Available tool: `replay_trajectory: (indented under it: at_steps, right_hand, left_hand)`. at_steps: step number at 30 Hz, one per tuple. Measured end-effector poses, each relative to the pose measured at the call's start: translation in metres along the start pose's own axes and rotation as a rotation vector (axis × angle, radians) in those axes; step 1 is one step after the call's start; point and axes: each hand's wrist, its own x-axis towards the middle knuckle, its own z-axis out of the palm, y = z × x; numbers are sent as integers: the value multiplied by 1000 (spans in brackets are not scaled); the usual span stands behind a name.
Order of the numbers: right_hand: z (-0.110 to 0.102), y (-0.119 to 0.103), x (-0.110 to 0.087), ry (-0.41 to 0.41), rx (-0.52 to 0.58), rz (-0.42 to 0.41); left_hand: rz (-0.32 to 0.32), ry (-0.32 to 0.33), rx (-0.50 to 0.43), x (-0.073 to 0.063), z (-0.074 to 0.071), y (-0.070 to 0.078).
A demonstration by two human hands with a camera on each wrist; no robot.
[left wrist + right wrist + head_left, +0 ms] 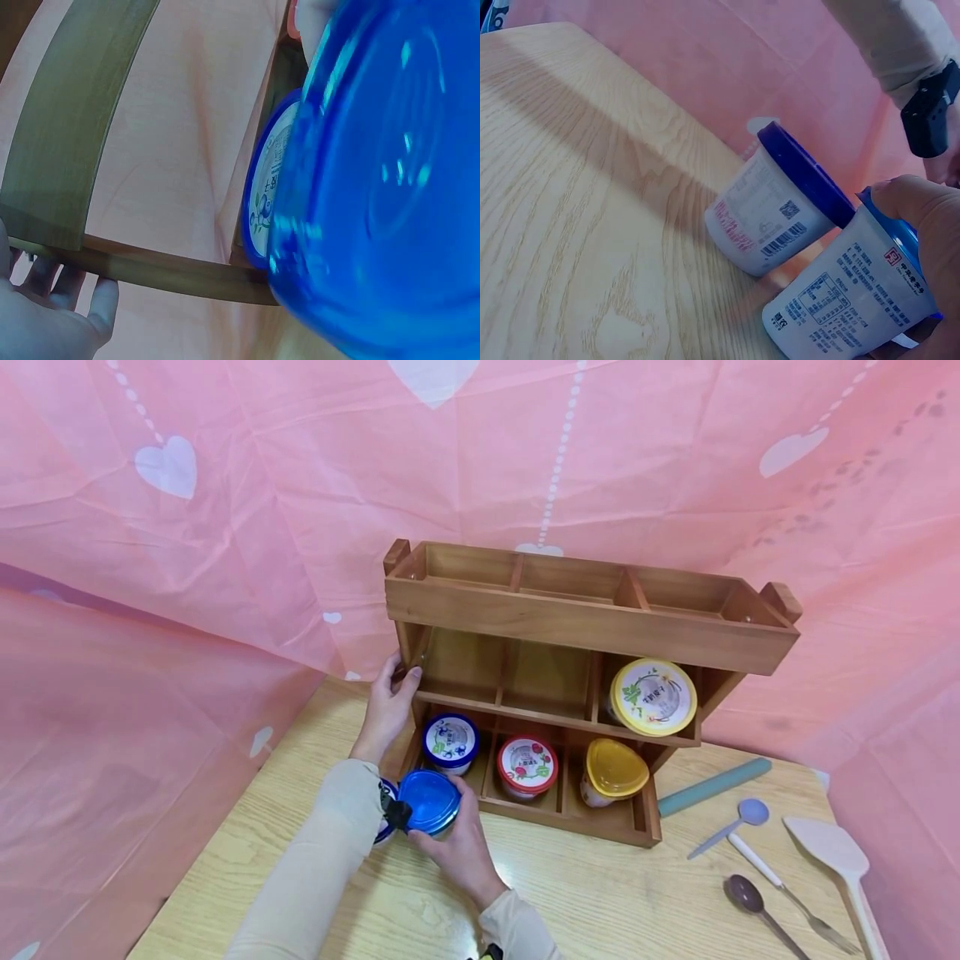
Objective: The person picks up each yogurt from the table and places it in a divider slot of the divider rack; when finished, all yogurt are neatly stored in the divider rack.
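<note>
My left hand (386,710) grips the left side of a wooden rack (585,631), its fingers around the side panel. In my right hand (467,852) is a white printed cup (847,292) with a translucent blue lid (429,800), held in front of the rack's lower left corner. Beside it on the table stands another white cup (761,217) with a dark blue rim, partly hidden by my left wrist in the head view. The lower tier holds a blue-rimmed cup (451,740), a red-rimmed cup (528,764) and a yellow-lidded cup (615,768).
A yellow-rimmed cup (654,697) sits in the middle tier's right compartment. Right of the rack lie a teal stick (716,787), a lilac spoon (752,812), a fork (795,897), a brown spoon (746,893) and a white spatula (832,847). Pink cloth (262,543) hangs behind.
</note>
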Motion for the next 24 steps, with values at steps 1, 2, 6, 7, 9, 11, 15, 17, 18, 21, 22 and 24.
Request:
replay_trajectory:
  at_steps: [1,2,6,7,9,11,15,17,18,21,22,24]
  right_hand:
    - [-1,-1,-1,6,4,5]
    - [-3,-2,-3,12,8,11]
    - [-10,-7,-11,42,34,22]
    - [-12,-8,-13,51,44,22]
    - [-17,-11,-19,60,69,24]
    - [-23,-14,-24,67,98,30]
    - [-38,-24,-33,99,145,24]
    - [-47,-29,-37,130,167,0]
    - [-51,-32,-38,147,182,-9]
    - [-64,-40,-42,194,234,-66]
    - [-69,-44,-43,211,247,-87]
    - [-78,-51,-43,243,263,-131]
  left_hand:
    - [-3,0,-1,0,0,0]
    - [-5,0,-3,0,0,0]
    - [-6,-3,-12,0,0,-1]
    - [-5,-3,-14,0,0,-1]
    - [-3,-7,-21,0,-1,-1]
    - [-17,-18,-31,-2,-1,4]
    - [-13,-24,-41,-3,-2,9]
    - [-8,-17,-40,-2,-2,8]
    - [5,-10,-40,0,-1,4]
    - [2,-6,-39,2,0,-1]
    - [1,-7,-40,2,0,-1]
    - [-5,-9,-39,1,0,-2]
